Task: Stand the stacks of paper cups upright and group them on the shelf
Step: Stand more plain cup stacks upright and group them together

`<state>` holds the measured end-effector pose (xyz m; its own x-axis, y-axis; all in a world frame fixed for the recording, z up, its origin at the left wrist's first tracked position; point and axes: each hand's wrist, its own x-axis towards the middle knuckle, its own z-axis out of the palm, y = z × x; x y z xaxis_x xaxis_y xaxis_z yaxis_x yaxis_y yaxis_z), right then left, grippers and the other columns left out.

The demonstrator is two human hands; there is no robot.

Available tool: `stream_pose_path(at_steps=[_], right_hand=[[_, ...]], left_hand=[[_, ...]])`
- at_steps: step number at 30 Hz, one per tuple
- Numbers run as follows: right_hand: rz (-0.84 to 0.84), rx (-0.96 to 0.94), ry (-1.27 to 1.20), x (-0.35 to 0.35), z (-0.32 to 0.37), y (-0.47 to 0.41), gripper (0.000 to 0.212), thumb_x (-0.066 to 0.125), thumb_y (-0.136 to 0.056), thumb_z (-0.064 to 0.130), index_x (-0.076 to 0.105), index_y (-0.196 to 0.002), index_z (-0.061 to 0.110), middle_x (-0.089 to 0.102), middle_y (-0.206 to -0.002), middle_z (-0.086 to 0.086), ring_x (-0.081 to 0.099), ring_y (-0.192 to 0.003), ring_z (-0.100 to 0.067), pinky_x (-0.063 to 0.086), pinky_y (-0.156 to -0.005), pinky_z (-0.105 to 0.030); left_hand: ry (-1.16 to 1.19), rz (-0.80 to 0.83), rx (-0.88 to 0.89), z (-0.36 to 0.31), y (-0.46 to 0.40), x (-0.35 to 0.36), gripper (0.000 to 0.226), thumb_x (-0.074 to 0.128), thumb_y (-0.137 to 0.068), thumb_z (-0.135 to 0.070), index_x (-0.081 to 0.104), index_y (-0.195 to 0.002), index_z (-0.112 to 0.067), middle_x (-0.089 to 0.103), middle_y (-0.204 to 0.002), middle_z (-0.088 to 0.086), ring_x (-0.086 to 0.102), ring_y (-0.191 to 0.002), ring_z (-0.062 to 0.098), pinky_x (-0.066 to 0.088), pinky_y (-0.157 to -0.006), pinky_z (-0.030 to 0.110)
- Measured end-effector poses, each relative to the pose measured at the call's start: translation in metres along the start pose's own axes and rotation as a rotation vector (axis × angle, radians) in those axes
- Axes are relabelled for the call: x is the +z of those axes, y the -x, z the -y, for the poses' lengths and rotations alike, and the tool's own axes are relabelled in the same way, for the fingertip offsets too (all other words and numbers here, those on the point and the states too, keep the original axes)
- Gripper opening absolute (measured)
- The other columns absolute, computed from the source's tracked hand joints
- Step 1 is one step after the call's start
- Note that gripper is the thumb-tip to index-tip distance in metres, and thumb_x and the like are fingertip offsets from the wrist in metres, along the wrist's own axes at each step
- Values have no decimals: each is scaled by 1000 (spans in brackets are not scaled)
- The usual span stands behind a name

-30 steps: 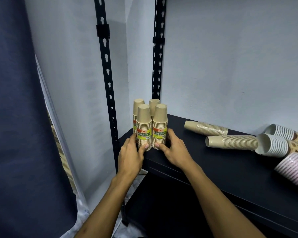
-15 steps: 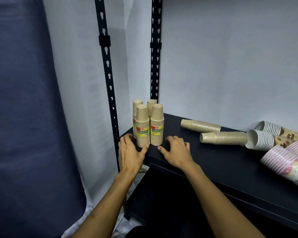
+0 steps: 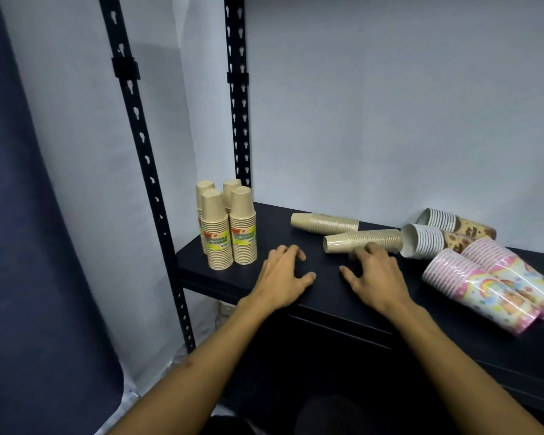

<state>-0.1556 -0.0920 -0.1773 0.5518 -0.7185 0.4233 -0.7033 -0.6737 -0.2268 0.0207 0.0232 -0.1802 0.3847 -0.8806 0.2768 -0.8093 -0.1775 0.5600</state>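
Fingers of both hands hover spread over black shelf by grey wall.

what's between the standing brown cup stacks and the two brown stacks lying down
Only bare black shelf separates the upright stacks from the lying brown stacks; the head view shows it.

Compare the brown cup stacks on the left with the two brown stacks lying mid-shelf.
The left stacks stand upright, rims down; the mid-shelf stacks lie on their sides. The left stacks number four, packed tight at the shelf corner; the lying pair sits apart. The front left stacks show yellow labels; the lying pair shows none. The right hand reaches the nearer lying stack. All are plain brown paper.
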Motion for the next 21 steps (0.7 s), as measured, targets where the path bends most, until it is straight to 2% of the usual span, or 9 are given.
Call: stream_pose_path(at_steps=[3,6,9,12,15,18,21], right_hand=[[-67,31,43,-4,-19,-9,61,73,-83,44,50,-128,11,48,-134,-17,47,-124,-36,43,-102,-49],[-40,24,34,-1,-35,-23,79,69,-86,46,33,-150,16,28,-159,-15,29,-145,-35,31,-115,-52],[10,10,-7,7,-44,-32,72,58,-94,46,27,-155,24,19,-166,-6,13,-153,-29,20,-120,-50],[31,-10,-19,14,-48,-37,65,52,-98,44,25,-155,29,18,-166,1,6,-155,-23,22,-118,-50],[40,17,-5,18,-51,-44,64,51,-98,44,24,-155,30,20,-165,3,7,-154,-22,28,-114,-54],[34,21,36,23,-52,-54,63,51,-98,43,24,-153,30,24,-162,4,11,-152,-23,28,-112,-56],[49,8,20,25,-53,-61,61,53,-98,39,26,-152,31,24,-161,5,10,-152,-22,27,-113,-58]], left_hand=[[106,-1,-74,-8,-31,11,44,57,-97,-46,47,-130,-18,52,-132,7,45,-127,26,38,-109,43],[176,-50,-193,-16,-63,19,61,47,-101,-49,32,-148,-13,46,-144,17,38,-138,35,33,-113,47],[199,-107,-312,-22,-94,28,80,42,-98,-62,17,-156,-14,41,-151,18,31,-142,36,25,-115,48],[222,-187,-444,-29,-122,39,101,35,-88,-80,12,-158,-11,33,-157,18,22,-146,34,17,-119,46],[160,-217,-493,-30,-144,51,106,35,-82,-86,19,-156,-12,35,-155,16,23,-144,32,16,-118,45],[167,-230,-471,-22,-160,56,103,53,-75,-83,30,-152,-19,42,-151,11,30,-140,32,20,-115,45],[261,-242,-529,-11,-173,53,107,73,-61,-79,43,-144,-18,51,-143,8,38,-138,31,26,-115,45]])
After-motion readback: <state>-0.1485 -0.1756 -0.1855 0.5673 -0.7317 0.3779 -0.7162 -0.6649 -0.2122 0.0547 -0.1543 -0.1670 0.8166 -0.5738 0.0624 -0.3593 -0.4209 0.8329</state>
